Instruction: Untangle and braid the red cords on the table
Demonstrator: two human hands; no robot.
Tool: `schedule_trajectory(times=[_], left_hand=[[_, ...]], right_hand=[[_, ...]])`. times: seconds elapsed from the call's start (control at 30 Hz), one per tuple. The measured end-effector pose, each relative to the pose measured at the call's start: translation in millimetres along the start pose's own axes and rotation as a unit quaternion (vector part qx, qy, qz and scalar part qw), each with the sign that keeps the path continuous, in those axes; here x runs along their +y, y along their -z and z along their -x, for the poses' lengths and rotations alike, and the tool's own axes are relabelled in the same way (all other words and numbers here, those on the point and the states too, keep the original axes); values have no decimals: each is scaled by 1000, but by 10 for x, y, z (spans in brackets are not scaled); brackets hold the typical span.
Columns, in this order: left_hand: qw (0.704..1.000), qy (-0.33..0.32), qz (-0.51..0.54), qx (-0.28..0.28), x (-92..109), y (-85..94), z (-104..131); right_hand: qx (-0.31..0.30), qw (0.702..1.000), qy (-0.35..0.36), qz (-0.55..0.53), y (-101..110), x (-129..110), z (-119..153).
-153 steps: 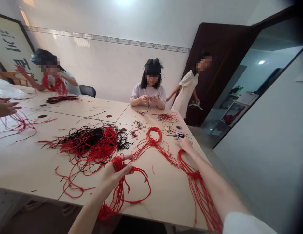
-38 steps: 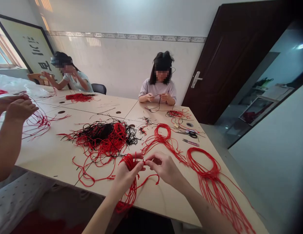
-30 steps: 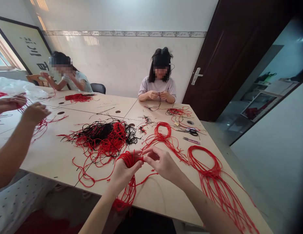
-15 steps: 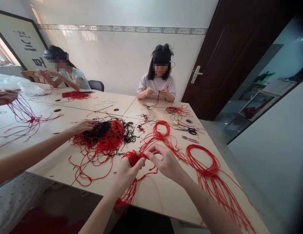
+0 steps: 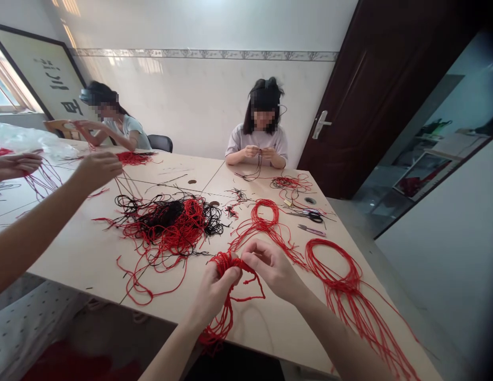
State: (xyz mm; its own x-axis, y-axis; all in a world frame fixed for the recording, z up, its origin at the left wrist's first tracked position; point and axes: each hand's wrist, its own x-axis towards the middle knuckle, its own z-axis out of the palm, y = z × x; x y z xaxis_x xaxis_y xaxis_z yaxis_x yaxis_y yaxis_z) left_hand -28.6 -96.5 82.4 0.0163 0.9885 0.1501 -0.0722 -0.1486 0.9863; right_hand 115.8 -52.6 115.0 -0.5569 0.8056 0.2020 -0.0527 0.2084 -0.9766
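Note:
A looped bundle of red cord [image 5: 224, 314] hangs below my left hand [image 5: 216, 288], whose fingers are wrapped round its top at the table's front edge. Just to the right, my right hand [image 5: 270, 264] pinches part of the same red cord between thumb and forefinger. A thin knotted strand loops down between the hands over the table. To the left lies a tangled pile of red and black cords [image 5: 177, 219]. Beyond my hands is a coiled red bundle [image 5: 266, 214], and a larger red coil [image 5: 343, 270] lies to the right.
Scissors [image 5: 312, 215], pink-handled snips [image 5: 312, 230] and a tape roll [image 5: 310, 200] sit at the table's right side. A neighbour's hand [image 5: 97, 170] and forearm reach in from the left. Two people [image 5: 258, 137] [image 5: 121, 129] sit across, handling cords.
My hands and the red bundle appear slightly further right, with the strand between them hanging in a wider loop. The neighbour's hand has lifted off the pile, moving left with cords trailing.

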Motion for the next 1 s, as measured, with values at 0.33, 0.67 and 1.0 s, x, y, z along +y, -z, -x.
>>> schedule_trajectory(times=[0.33, 0.67, 1.0], left_hand=[[999, -12, 34, 21, 59, 56, 108], [998, 15, 34, 47, 71, 143, 92], [997, 3, 70, 40, -90, 12, 66]], right_hand=[[-51, 997, -37, -46, -138, 92, -20], [-14, 1000, 3, 5, -172, -42, -90], [6, 995, -13, -95, -132, -56, 79]])
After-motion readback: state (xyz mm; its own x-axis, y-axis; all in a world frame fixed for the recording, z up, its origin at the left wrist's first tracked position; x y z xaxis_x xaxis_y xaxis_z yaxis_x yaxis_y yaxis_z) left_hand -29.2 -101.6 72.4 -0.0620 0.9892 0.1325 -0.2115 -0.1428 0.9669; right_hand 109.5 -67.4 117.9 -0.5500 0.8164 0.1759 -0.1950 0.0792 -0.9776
